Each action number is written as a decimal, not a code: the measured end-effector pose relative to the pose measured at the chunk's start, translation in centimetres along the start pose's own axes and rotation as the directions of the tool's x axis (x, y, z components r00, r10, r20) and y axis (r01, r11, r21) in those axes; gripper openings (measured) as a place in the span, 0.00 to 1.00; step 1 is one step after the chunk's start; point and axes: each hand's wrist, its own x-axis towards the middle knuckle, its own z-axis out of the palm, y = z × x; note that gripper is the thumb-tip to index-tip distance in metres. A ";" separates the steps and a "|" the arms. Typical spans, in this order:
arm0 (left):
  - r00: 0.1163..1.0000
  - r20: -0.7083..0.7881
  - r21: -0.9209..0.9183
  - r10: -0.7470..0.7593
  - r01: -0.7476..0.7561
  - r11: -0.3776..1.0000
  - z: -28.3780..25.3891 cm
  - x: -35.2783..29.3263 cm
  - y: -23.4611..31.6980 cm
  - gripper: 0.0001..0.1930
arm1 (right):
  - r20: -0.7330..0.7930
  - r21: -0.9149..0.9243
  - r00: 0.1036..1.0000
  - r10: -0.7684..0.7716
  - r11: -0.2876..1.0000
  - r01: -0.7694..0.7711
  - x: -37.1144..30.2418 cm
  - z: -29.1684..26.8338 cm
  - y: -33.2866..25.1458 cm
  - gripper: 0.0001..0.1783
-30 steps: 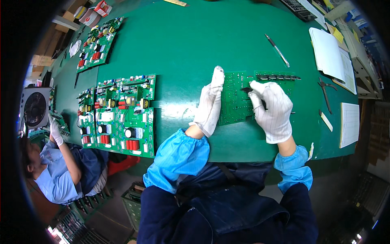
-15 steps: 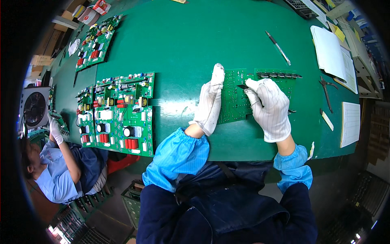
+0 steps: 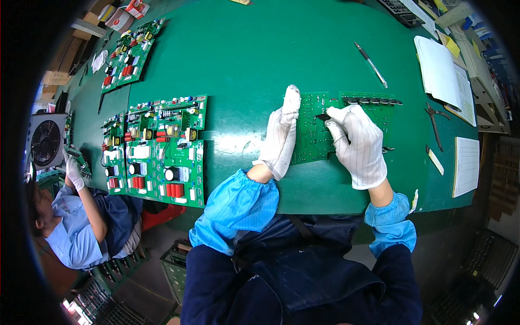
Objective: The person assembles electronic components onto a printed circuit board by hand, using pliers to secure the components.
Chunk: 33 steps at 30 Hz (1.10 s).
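Fingers together, a gloved left hand (image 3: pixel 279 135) rests along a circuit board (image 3: pixel 312 135) lying just to its right; any grip is hidden. Above the board, the right hand (image 3: pixel 360 142) pinches a small black piece (image 3: pixel 323 117), work best served by a steady board and light fingertips.

I read electronics assembly workshop: broad green-topped workbench (image 3: pixel 244 54), flat green circuit board (image 3: pixel 311 142) near its front edge, green boards (image 3: pixel 192 158) crowded with red and black components (image 3: pixel 175 190) side by side, dark long-handled pliers (image 3: pixel 435 124), light-blue-shirted co-worker (image 3: pixel 76 241) holding another green board (image 3: pixel 81 160).
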 end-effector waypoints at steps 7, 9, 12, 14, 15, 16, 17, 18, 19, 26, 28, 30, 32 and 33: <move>0.999 0.005 -0.039 0.049 -0.049 0.998 0.2 0.5 -0.5 0.23 | -0.022 -0.008 1.000 0.022 1.000 -0.023 -0.2 0.3 0.2 0.11; 0.996 -0.001 -0.067 0.089 -0.089 0.994 0.3 0.6 -0.5 0.23 | -0.002 -0.013 1.000 0.013 1.000 -0.013 -0.1 0.1 0.1 0.11; 0.999 0.040 -0.069 -0.024 0.027 0.997 0.2 0.6 -0.1 0.23 | -0.004 -0.018 1.000 0.012 1.000 -0.012 -0.1 0.0 0.2 0.12; 0.998 0.004 -0.041 0.061 -0.060 0.997 0.4 0.6 -1.4 0.23 | 0.012 0.021 1.000 -0.020 1.000 0.020 0.0 0.0 0.2 0.12; 0.998 0.004 -0.041 0.062 -0.061 0.997 0.4 0.8 -2.0 0.23 | 0.011 0.022 1.000 -0.021 1.000 0.021 0.0 0.0 0.1 0.12; 0.993 0.037 -0.030 0.111 -0.110 0.993 0.3 1.1 -2.6 0.22 | 0.011 0.030 1.000 0.001 1.000 -0.001 0.0 -0.1 0.0 0.12; 0.984 0.071 -0.021 0.160 -0.159 0.987 0.3 1.3 -3.2 0.22 | 0.011 0.039 1.000 0.023 0.999 -0.023 0.0 0.0 -0.1 0.12; 0.985 0.069 -0.020 0.161 -0.160 0.987 0.4 1.4 -3.8 0.22 | 0.011 0.040 1.000 0.021 0.999 -0.022 0.0 0.1 -0.1 0.12; 0.976 0.010 0.052 0.219 -0.219 0.974 0.7 1.4 -4.3 0.22 | -0.010 0.016 1.000 0.026 1.000 -0.026 -0.2 0.4 0.0 0.12; 1.000 0.008 -0.136 0.021 -0.020 0.991 0.0 0.7 1.2 0.25 | 0.001 -0.002 1.000 0.017 1.000 -0.017 -0.2 0.1 0.1 0.10; 0.998 -0.022 -0.161 0.065 -0.068 0.985 0.2 0.7 1.2 0.26 | -0.022 0.006 0.999 0.040 0.999 -0.040 -0.2 0.4 0.0 0.11; 0.993 -0.052 -0.186 0.109 -0.117 0.976 0.3 1.0 0.9 0.26 | -0.044 0.012 0.997 0.063 0.998 -0.063 -0.2 0.4 0.0 0.11; 0.995 0.018 -0.291 0.103 -0.093 0.952 0.3 1.4 0.2 0.27 | -0.023 0.015 0.999 0.025 1.000 -0.025 -0.1 0.2 0.0 0.12; 0.994 0.017 -0.291 0.104 -0.094 0.952 0.2 1.6 -0.2 0.27 | -0.024 0.015 0.999 0.024 1.000 -0.024 -0.1 0.2 0.0 0.12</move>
